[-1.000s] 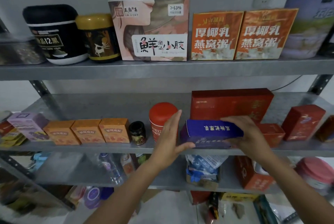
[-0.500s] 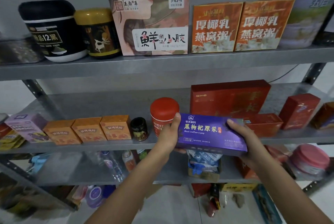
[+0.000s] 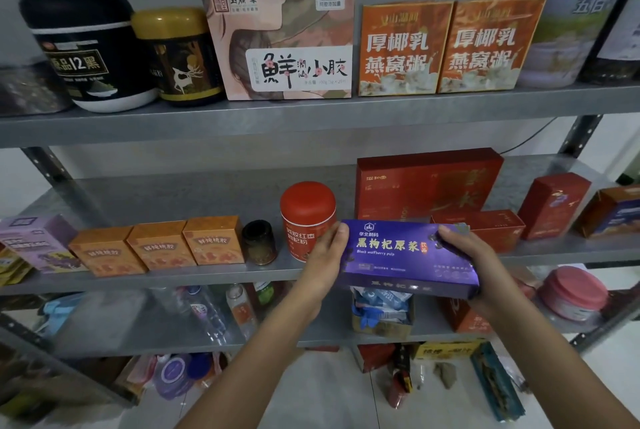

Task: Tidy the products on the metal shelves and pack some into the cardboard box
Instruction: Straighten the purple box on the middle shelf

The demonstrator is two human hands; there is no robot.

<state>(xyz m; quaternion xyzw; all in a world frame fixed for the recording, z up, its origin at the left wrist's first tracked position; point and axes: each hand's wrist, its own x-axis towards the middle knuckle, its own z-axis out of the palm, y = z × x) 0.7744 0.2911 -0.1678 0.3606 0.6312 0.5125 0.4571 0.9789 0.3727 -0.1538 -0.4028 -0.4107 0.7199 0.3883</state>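
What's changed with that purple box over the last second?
The black wolfberry pulp box was turned label-forward and drawn off the middle shelf. The left hand, open beside it before, now grips its left end; the right hand still holds the other. Red canister and orange boxes unmoved.

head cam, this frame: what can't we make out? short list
All head view.
purple box: both ends covered by the left hand and right hand.
red jar: label's right part behind the left hand.
small red box: partly hidden by the purple box and right hand.
clear container, top shelf: cut by the left edge, blurred.
bottles, lower shelf: blurred, labels unreadable.
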